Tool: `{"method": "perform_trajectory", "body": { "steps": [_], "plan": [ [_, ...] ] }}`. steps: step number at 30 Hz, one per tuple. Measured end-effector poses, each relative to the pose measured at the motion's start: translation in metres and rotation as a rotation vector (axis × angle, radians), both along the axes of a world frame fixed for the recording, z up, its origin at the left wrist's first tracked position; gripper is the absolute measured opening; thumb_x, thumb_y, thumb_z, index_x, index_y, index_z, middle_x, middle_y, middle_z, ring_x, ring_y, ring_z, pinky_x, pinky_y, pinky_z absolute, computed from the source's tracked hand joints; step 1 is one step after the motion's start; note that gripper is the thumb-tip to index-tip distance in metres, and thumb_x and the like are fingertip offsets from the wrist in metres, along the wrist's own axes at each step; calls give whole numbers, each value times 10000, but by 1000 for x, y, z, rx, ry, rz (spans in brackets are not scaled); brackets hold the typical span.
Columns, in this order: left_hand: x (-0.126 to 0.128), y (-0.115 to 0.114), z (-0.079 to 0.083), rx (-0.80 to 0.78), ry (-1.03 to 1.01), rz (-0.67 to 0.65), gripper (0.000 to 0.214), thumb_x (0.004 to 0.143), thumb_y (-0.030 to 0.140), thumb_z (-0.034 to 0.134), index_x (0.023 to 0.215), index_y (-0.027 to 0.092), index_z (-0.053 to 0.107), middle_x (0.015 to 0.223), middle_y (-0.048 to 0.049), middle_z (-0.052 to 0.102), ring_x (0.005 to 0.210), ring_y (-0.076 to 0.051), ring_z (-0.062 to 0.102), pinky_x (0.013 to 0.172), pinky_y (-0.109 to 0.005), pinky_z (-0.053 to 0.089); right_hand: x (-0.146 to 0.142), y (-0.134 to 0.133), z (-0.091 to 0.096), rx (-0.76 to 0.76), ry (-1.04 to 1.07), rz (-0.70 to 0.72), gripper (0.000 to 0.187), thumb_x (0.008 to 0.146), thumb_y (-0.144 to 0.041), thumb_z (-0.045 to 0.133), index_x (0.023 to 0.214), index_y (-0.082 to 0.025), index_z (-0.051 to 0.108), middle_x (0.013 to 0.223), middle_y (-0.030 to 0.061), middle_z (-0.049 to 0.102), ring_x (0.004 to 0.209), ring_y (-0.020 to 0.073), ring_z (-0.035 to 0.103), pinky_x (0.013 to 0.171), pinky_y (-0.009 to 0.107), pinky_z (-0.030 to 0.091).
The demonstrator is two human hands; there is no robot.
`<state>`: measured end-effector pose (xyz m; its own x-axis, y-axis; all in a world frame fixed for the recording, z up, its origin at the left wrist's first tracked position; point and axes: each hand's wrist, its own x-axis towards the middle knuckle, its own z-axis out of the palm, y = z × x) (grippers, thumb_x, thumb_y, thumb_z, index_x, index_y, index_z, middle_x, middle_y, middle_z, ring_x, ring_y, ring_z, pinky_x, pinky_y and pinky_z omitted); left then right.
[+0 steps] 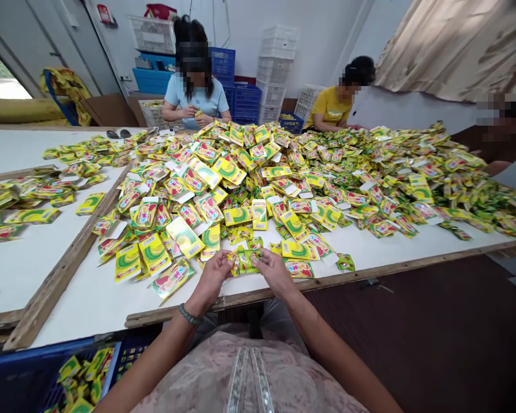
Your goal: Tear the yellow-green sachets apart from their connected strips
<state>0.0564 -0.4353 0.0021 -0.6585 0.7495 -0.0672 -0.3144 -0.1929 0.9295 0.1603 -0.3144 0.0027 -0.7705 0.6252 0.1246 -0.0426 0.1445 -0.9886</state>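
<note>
Shiny yellow-green packets, bunched in a short row, exact count unclear, at the near edge of the table, just in front of the pile. Left hand pinches one end, thumb against curled fingers; right hand pinches the other end the same way, both nearly closed. Green bracelet on left wrist. Right behind the hands: big heap of yellow cartons with melon prints, many tilted, white flaps sticking out. Heap runs right into smaller green-yellow pieces, mixed, hard to separate. Surface is a white tabletop, worn wooden strip along near edge, wooden divider slanting off to the left, more cartons beyond it. Dark sunglasses on far side. Below, lower left, blue crate with cartons inside. Opposite, person in light blue shirt holding a small yellow item; farther right, person in yellow shirt, bent over the table. Third person partly visible at right edge. Back wall: stacked white crates beside blue crates. Beige curtain upper right; floor dark brown.
</note>
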Motion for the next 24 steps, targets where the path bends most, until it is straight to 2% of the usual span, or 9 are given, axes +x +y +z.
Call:
{"method": "perform_trajectory", "body": {
  "steps": [2, 4, 7, 12, 16, 18, 20, 23, 24],
  "plan": [
    [4, 0, 1, 65, -65, 90, 327, 635, 287, 724, 863, 186, 512, 772, 17, 624, 666, -111, 586, 608, -213, 459, -2, -5, 0, -73, 31, 1, 285, 728, -406, 601, 866, -156, 603, 711, 21, 632, 646, 143, 557, 591, 243, 438],
    [7, 1, 1, 97, -106, 130, 316, 624, 260, 729, 844, 186, 514, 787, 19, 623, 692, -111, 591, 633, -219, 470, -4, -8, 0, -83, 43, -1, 304, 719, -394, 609, 897, -148, 599, 724, 26, 637, 649, 143, 563, 607, 248, 449],
    [9, -1, 1, 85, -136, 96, 276, 622, 222, 726, 823, 169, 543, 772, 9, 635, 696, -108, 592, 656, -223, 477, -7, -10, -1, -23, 37, -15, 301, 682, -373, 643, 879, -147, 613, 702, 23, 637, 647, 149, 567, 618, 257, 457],
    [14, -4, -1, 223, -223, 49, 227, 619, 140, 708, 798, 167, 572, 797, 3, 660, 758, -112, 608, 761, -255, 481, -11, -16, -5, -139, 92, -108, 310, 700, -373, 618, 912, -148, 592, 753, 37, 646, 621, 137, 552, 568, 239, 440],
    [25, -2, -3, 275, -261, 79, 172, 653, 188, 688, 778, 175, 572, 822, -1, 661, 797, -129, 616, 775, -275, 478, -14, -24, -15, -103, 69, -147, 316, 724, -395, 595, 933, -160, 573, 807, 41, 643, 620, 132, 540, 518, 220, 402],
    [28, -1, -3, 228, -193, 130, 177, 664, 238, 693, 773, 172, 570, 798, -3, 660, 774, -129, 615, 748, -266, 474, -15, -27, -20, -60, 66, -130, 302, 739, -410, 584, 921, -170, 564, 772, 26, 633, 606, 130, 526, 520, 222, 394],
    [25, -3, 2, 122, -42, 179, 208, 648, 285, 713, 731, 164, 566, 712, 1, 649, 687, -123, 603, 680, -246, 464, -15, -27, -22, -20, 79, -111, 281, 757, -417, 570, 902, -177, 552, 709, 8, 610, 598, 132, 517, 543, 230, 399],
    [2, -18, 17, -111, 307, 210, 256, 658, 392, 688, 681, 162, 578, 648, -14, 635, 621, -144, 584, 606, -251, 442, -14, -23, -18, 0, 96, -124, 279, 761, -420, 570, 895, -179, 528, 663, -3, 580, 602, 145, 523, 565, 246, 417],
    [-10, -25, 24, -222, 449, 263, 282, 677, 438, 657, 709, 166, 590, 673, -26, 643, 635, -159, 587, 612, -267, 442, -14, -21, -16, 4, 98, -147, 290, 755, -424, 577, 897, -179, 520, 657, -2, 573, 601, 150, 526, 559, 248, 420]
  ]
}}
